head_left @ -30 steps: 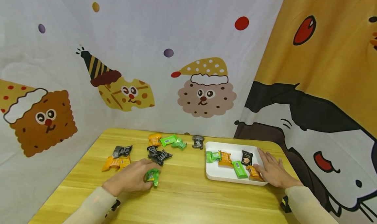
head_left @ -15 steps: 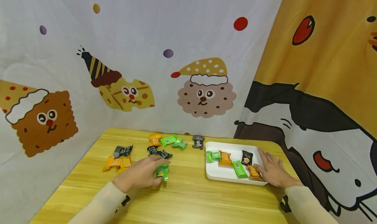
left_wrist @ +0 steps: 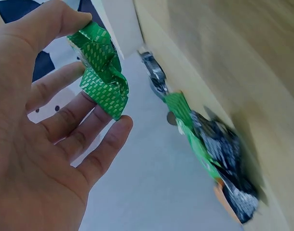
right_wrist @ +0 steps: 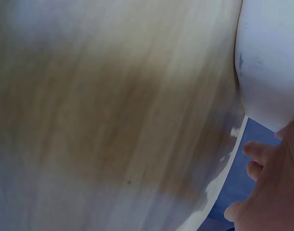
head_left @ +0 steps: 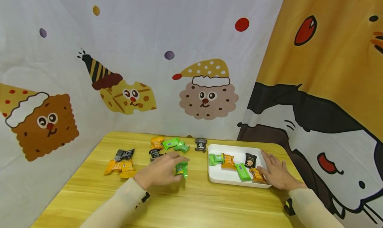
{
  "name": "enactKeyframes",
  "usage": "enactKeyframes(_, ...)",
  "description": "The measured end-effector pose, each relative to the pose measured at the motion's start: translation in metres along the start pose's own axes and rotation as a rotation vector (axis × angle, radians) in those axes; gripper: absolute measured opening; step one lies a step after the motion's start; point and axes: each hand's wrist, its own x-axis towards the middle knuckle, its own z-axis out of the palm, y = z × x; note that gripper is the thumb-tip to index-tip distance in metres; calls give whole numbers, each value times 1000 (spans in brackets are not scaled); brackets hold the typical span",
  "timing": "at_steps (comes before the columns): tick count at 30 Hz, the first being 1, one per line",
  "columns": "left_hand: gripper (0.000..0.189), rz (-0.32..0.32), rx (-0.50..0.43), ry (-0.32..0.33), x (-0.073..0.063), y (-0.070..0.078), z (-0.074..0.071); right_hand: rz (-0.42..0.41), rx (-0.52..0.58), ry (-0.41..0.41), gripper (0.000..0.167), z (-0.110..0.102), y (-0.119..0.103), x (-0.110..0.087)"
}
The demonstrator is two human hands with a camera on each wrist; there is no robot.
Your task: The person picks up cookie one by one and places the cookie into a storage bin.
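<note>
In the head view my left hand (head_left: 163,169) is above the middle of the table, pinching a green wrapped snack (head_left: 181,169). The left wrist view shows that snack (left_wrist: 102,67) between thumb and fingers, its crinkled end hanging out. My right hand (head_left: 278,173) holds the right rim of a white tray (head_left: 239,183), thumb over the inner side and fingers along the outside. Inside the tray lie green snacks (head_left: 243,172), orange snacks (head_left: 228,161) and a black snack (head_left: 250,160). The right wrist view catches the tray's outer wall (right_wrist: 272,62) and part of the right hand (right_wrist: 274,187).
Left on the table are orange snacks (head_left: 119,167) with a black snack (head_left: 124,154). Along the back lie an orange snack (head_left: 157,142), green snacks (head_left: 171,143) and a black snack (head_left: 200,144). Another black snack (head_left: 155,153) is partly behind the left hand. A printed cloth (head_left: 143,28) hangs behind.
My left hand has moved right across the table with the green snack, from near the left pile toward the tray. The right hand and the tray have stayed in place.
</note>
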Motion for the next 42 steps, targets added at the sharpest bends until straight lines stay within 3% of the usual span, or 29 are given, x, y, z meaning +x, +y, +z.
enactKeyframes(9,69,20,-47,18,31,18,14,0,3,3,94,-2,0,-1)
enactKeyframes(25,70,81,-1,70,82,53,34,6,-23,-5,94,-3,-3,-1)
enactKeyframes(37,69,87,-18,58,110,77,42,3,-18,2,93,-6,-5,0)
enactKeyframes(42,70,85,-16,14,122,90,50,1,-8,-3,93,-5,-6,-2)
